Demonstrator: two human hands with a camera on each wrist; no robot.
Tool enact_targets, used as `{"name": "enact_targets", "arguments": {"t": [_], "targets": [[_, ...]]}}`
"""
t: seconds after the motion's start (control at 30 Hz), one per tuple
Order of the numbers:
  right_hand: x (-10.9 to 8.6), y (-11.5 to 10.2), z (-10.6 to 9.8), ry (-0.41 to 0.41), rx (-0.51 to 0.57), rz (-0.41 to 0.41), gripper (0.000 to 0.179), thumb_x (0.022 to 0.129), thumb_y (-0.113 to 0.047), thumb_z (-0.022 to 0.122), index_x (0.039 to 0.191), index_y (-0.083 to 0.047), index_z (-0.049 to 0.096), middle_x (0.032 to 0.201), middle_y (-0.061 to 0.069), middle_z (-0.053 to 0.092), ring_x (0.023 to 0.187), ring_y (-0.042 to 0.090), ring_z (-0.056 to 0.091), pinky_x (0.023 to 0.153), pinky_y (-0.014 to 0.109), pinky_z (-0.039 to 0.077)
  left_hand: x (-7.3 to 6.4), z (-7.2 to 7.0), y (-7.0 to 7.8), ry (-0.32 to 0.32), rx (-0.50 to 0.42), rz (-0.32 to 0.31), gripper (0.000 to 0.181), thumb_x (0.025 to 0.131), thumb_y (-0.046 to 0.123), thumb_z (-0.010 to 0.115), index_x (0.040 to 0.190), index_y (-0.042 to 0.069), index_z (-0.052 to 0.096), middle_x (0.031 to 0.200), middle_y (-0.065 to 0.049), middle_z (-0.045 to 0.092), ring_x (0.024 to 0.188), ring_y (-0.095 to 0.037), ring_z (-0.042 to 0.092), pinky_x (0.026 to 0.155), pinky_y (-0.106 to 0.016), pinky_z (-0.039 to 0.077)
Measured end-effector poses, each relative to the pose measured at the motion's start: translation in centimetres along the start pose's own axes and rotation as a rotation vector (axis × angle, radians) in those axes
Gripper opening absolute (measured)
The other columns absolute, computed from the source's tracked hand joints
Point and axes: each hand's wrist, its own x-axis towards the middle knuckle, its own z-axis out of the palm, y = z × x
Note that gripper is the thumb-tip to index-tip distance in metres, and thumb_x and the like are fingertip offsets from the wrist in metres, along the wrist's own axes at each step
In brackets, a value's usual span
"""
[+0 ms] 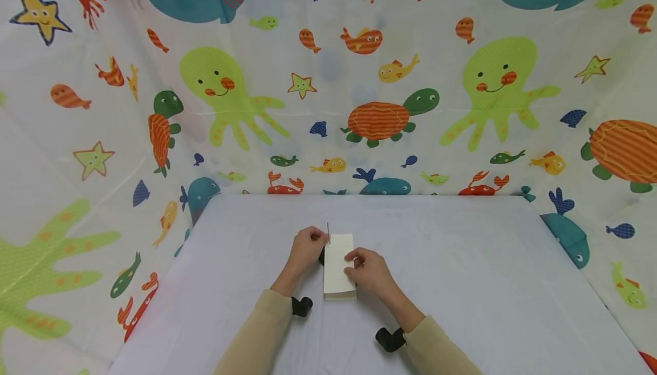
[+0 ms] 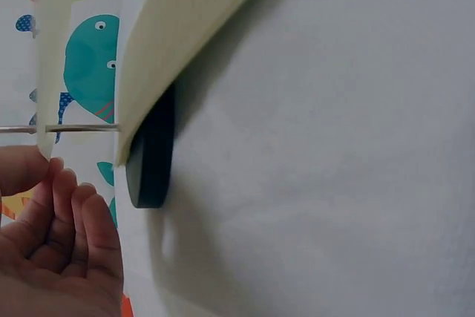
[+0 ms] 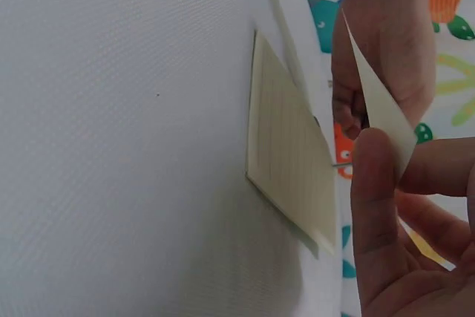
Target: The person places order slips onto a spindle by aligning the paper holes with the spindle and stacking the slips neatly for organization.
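Observation:
A cream sheet of paper (image 1: 339,264) is held up between both hands. With thumb and fingertips my left hand (image 1: 309,244) pinches its far left corner, right beside a thin metal spike (image 1: 328,228). The spike stands upright from the table and crosses the sheet near that corner in the left wrist view. My right hand (image 1: 370,269) pinches the sheet's right edge between thumb and finger. Below it lies more ruled cream paper (image 3: 289,146), one end raised on a round black base (image 2: 152,157). The held sheet hides most of this lower paper in the head view.
A white cloth (image 1: 462,272) covers the table. Behind and at the sides hangs a curtain (image 1: 308,113) printed with sea animals. Black camera mounts (image 1: 391,341) sit at both wrists, close over the cloth.

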Motion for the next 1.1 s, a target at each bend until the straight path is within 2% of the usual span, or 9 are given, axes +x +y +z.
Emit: {"name": "enact_targets", "arguments": {"t": [0.27, 0.57, 0.73, 1.0, 1.1], "targets": [[-0.2, 0.8, 0.3, -0.032, -0.078, -0.035, 0.017, 0.083, 0.0, 0.073, 0.1, -0.001, 0.07, 0.071, 0.0, 0.053, 0.058, 0.012, 0.048, 0.053, 0.028, 0.041, -0.1, 0.3, -0.7, -0.015, 0.043, 0.037, 0.013, 0.094, 0.016, 0.07, 0.088, 0.005, 0.068, 0.077, -0.003, 0.06, 0.071, -0.017, 0.053, 0.061, -0.03, 0.044], [-0.4, 1.5, 0.6, -0.1, -0.065, -0.054, 0.019, 0.083, 0.001, 0.066, 0.102, 0.002, 0.067, 0.066, 0.0, 0.054, 0.046, 0.008, 0.052, 0.047, 0.025, 0.042, -0.1, 0.6, -1.1, -0.055, 0.097, 0.012, 0.012, 0.095, 0.016, 0.07, 0.087, 0.006, 0.068, 0.075, -0.003, 0.059, 0.069, -0.017, 0.052, 0.061, -0.03, 0.043], [-0.3, 1.7, 0.7, -0.118, -0.099, -0.032, 0.019, 0.083, 0.002, 0.064, 0.101, 0.001, 0.066, 0.065, 0.0, 0.053, 0.045, 0.009, 0.053, 0.047, 0.025, 0.041, 0.0, 0.7, -1.3, -0.068, 0.128, 0.035, 0.011, 0.095, 0.015, 0.069, 0.088, 0.006, 0.067, 0.075, -0.003, 0.059, 0.068, -0.016, 0.052, 0.06, -0.029, 0.043], [-0.5, 1.4, 0.7, -0.158, -0.151, -0.019, 0.02, 0.083, 0.004, 0.062, 0.103, 0.001, 0.066, 0.064, 0.002, 0.054, 0.044, 0.01, 0.052, 0.046, 0.026, 0.039, 0.1, 0.9, -1.4, -0.072, 0.145, 0.017, 0.013, 0.095, 0.016, 0.07, 0.087, 0.006, 0.065, 0.073, -0.002, 0.057, 0.065, -0.016, 0.052, 0.058, -0.029, 0.042], [-0.6, 1.2, 0.7, -0.163, -0.184, -0.019, 0.021, 0.082, 0.004, 0.063, 0.103, 0.001, 0.066, 0.067, 0.002, 0.055, 0.048, 0.01, 0.052, 0.048, 0.026, 0.039, 0.1, 0.9, -1.4, -0.067, 0.143, 0.025, 0.012, 0.094, 0.015, 0.07, 0.088, 0.005, 0.065, 0.073, -0.003, 0.058, 0.065, -0.016, 0.052, 0.058, -0.029, 0.043]]}}
